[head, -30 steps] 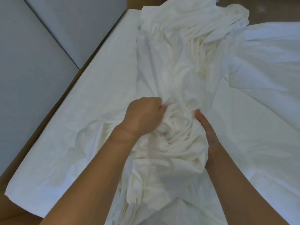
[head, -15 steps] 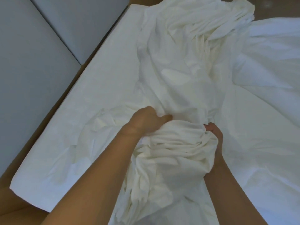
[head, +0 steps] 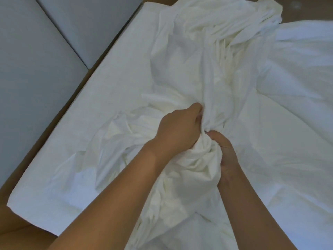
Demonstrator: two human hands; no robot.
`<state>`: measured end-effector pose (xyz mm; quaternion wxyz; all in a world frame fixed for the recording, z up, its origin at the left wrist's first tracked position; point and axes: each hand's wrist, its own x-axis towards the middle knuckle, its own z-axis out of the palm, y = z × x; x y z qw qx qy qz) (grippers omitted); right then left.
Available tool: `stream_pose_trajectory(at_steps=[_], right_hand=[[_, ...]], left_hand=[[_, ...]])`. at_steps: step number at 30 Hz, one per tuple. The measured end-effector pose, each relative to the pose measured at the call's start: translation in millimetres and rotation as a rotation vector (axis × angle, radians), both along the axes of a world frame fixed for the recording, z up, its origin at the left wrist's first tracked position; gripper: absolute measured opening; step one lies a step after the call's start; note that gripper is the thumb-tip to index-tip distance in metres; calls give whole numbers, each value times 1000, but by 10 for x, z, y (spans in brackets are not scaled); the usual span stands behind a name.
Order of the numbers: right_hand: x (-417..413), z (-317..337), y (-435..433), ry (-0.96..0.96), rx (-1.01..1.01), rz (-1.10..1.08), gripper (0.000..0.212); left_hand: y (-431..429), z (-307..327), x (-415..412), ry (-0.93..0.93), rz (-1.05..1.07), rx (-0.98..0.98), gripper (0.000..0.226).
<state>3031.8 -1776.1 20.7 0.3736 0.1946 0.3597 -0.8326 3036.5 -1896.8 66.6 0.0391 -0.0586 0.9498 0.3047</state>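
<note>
Over the mattress (head: 100,98), the left hand (head: 180,129) and right hand (head: 226,157) sit close together, both clenched on the bunched white sheet (head: 201,163); gather evenly, hand over hand, so loose folds don't snag.

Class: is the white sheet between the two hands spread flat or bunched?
Bunched: left hand and right hand grip a gathered wad of the white sheet; creases radiate away.

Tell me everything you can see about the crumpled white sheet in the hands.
The sheet is thin, off-white cloth, creased and gathered into a long rumpled rope running from the far edge toward the viewer. It lies on a flatter white bed cover. The left hand and right hand grip its bunched middle.
</note>
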Motion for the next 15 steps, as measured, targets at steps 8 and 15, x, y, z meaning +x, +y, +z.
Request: stream_pose_trajectory(at_steps=[8,15], right_hand=[[-46,28,-22,31,-48,-19,46],[-213,41,-276,-84,23,303,24]], left_hand=[[-646,-225,-69,-327,441,-149,77],[-832,-453,-112,-459,315,5,35]])
